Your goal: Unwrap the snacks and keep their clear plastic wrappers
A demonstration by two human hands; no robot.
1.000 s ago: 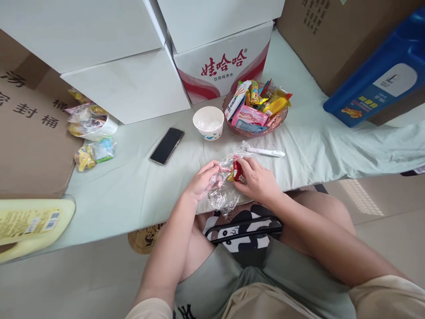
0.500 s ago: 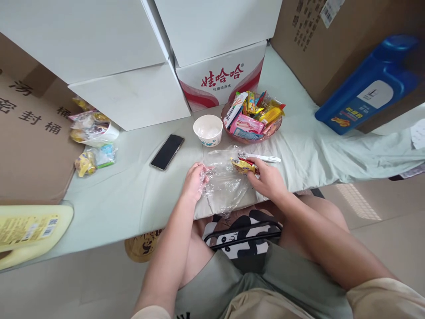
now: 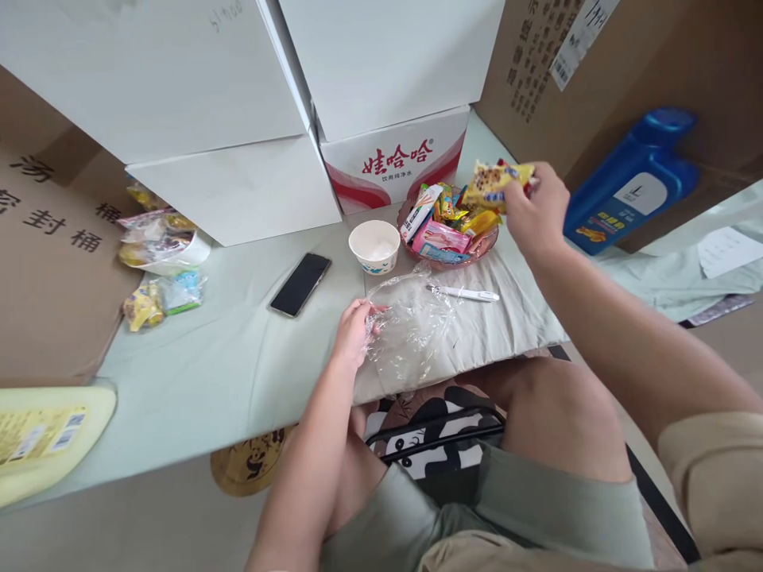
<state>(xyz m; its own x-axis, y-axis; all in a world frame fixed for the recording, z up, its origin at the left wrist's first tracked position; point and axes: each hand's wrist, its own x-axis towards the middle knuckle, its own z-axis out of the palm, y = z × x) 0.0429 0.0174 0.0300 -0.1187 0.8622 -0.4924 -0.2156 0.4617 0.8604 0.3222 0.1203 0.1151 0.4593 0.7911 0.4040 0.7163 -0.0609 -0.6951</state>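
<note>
My left hand [image 3: 356, 330] pinches the edge of a crumpled clear plastic bag [image 3: 411, 334] that lies on the cloth near the table's front edge. Raised at the right, my right hand [image 3: 536, 208] grips a yellow snack packet [image 3: 492, 187] with a brown pattern. The packet hangs over the right rear side of a pinkish clear bowl [image 3: 458, 260] heaped with wrapped snacks [image 3: 444, 237]. Left of the bowl stands a white paper cup [image 3: 374, 245]. A white pen [image 3: 470, 293] lies just beyond the bag, touching or close to it.
A black phone [image 3: 300, 284] lies left of the cup. White boxes [image 3: 238, 191] wall off the back. On the right a blue bottle [image 3: 632, 187] leans by a brown carton [image 3: 572, 95]. Snack packets fill a white tub [image 3: 191, 250] at left, and a pale yellow jug [image 3: 89, 405] sits front left.
My right hand has lifted the snack packet from beside the bag, up and to the right, over the bowl's edge. My left hand still holds the bag. The view has shifted slightly.
</note>
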